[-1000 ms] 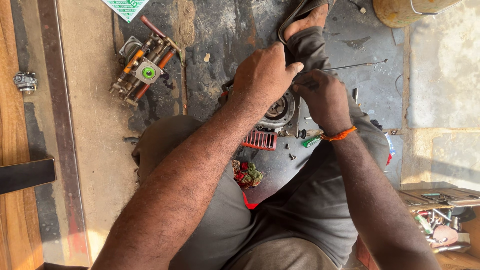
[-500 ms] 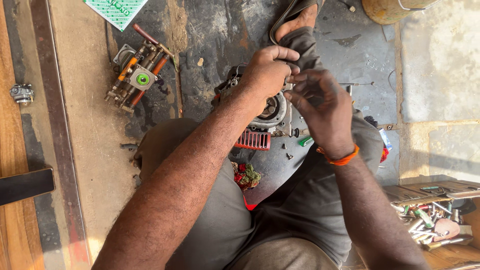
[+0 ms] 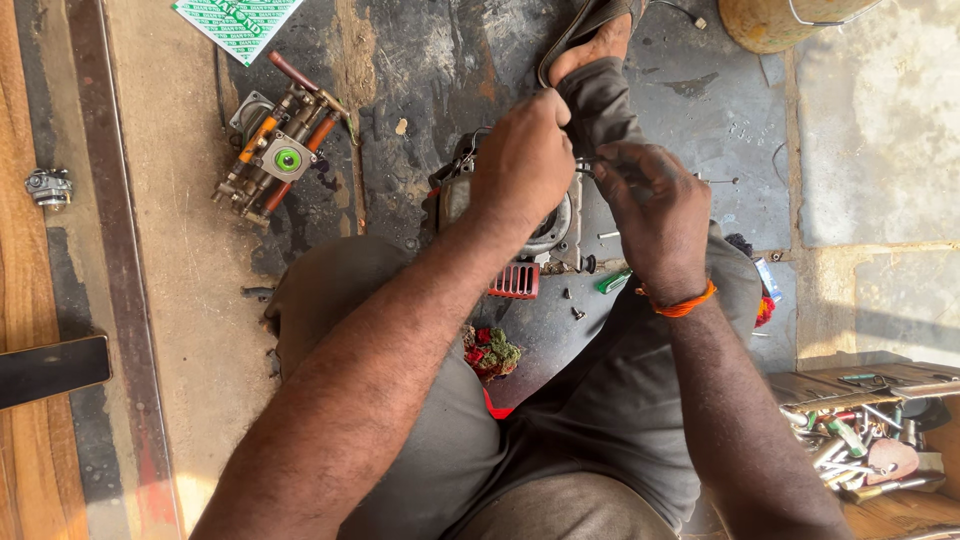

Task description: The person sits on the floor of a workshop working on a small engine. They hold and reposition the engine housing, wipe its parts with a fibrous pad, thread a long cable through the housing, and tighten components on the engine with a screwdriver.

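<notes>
A small grey metal fitting [image 3: 48, 186] lies at the far left on the wooden strip, with a dark flat bar [image 3: 52, 370] nearer along the same edge. Farther in, a green-and-white printed sheet [image 3: 238, 16] sits at the far edge of the floor [image 3: 180, 300], and just near of it rests a valve assembly [image 3: 278, 155] with orange and copper tubes and a green centre cap.

At the middle of the scene, a seated person's left hand [image 3: 522, 160] closes over the top of a small grey engine casing [image 3: 556, 225] that stands on the oil-stained floor between the knees. Just to its right the right hand [image 3: 655, 222], an orange band at the wrist, pinches a thin wire-like piece [image 3: 592, 166] at the casing's far right corner; what exactly the fingertips hold is too small to tell. The two hands sit close together, nearly touching, both on the far side of the casing, beside the person's sandalled foot [image 3: 598, 45].

Just near of the casing lie a red finned part [image 3: 515, 281], loose screws [image 3: 572, 300] and a green-handled tool [image 3: 612, 282]. A red-and-green rag [image 3: 490, 351] lies nearer still.

To the far right stands a yellowish drum [image 3: 780, 22]; at the near right, a tray of mixed tools [image 3: 860, 440].
</notes>
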